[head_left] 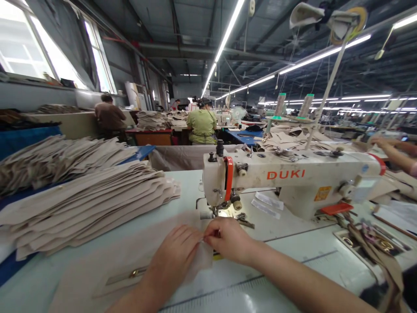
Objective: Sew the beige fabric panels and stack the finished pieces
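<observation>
fabric panel [87, 256]: on bench [237, 302], keep flat | left hand [177, 252]: fingers together over panel, grip hidden; steady it lightly | right hand [230, 237]: pinching panel edge; line it up evenly | sewing machine [250, 176]: just beyond; keep fingertips clear

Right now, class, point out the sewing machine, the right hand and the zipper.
Sewing machine [286, 174], head view: middle of its long arm.
Right hand [230, 239], head view: back of the hand.
Zipper [124, 276], head view: middle of its visible strip.
</observation>
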`<state>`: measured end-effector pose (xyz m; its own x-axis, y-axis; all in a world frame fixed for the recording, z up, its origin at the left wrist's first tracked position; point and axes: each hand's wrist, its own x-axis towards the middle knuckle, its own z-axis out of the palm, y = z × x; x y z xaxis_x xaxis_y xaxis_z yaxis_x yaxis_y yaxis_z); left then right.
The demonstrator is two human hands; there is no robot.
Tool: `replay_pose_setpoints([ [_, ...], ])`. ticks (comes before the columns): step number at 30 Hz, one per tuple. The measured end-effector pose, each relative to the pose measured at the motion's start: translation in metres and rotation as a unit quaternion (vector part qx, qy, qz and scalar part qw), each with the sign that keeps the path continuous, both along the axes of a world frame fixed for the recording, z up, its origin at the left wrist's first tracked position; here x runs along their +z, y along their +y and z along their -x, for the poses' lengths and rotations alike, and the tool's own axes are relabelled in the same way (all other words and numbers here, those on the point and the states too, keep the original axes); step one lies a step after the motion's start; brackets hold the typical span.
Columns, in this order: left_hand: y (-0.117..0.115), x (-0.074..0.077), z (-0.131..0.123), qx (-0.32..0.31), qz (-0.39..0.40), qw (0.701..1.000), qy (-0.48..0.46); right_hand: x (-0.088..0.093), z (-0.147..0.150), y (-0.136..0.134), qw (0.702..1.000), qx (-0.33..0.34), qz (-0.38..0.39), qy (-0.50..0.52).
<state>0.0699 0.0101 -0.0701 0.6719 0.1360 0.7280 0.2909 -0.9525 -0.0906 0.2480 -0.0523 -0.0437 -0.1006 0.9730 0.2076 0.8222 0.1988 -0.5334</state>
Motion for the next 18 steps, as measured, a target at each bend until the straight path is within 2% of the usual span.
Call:
replay_pose_setpoints([
  [4, 0.000, 0.001, -0.001, -0.016, 0.055, 0.998, -0.005, -0.004, -0.001, 0.000, 1.000, 0.004, -0.006, 0.026],
  [6, 0.001, 0.004, 0.000, -0.005, 0.091, 0.996, -0.021, -0.005, -0.003, -0.003, 0.999, 0.006, -0.023, 0.038],
  [10, 0.004, 0.009, 0.005, 0.030, 0.135, 0.988, -0.074, -0.005, -0.009, -0.017, 0.992, 0.015, -0.119, 0.049],
  [12, 0.006, 0.010, 0.007, 0.035, 0.139, 0.986, -0.087, -0.006, -0.011, -0.029, 0.988, 0.058, -0.142, 0.029],
  [14, 0.008, 0.007, 0.008, 0.037, 0.147, 0.986, -0.070, -0.009, -0.009, -0.040, 0.983, 0.127, -0.130, -0.011],
  [16, 0.009, 0.003, 0.008, 0.038, 0.156, 0.987, -0.024, -0.013, -0.007, -0.048, 0.976, 0.182, -0.113, -0.049],
  [18, 0.011, -0.002, 0.008, 0.039, 0.156, 0.986, 0.038, -0.016, -0.004, -0.052, 0.973, 0.200, -0.096, -0.070],
])
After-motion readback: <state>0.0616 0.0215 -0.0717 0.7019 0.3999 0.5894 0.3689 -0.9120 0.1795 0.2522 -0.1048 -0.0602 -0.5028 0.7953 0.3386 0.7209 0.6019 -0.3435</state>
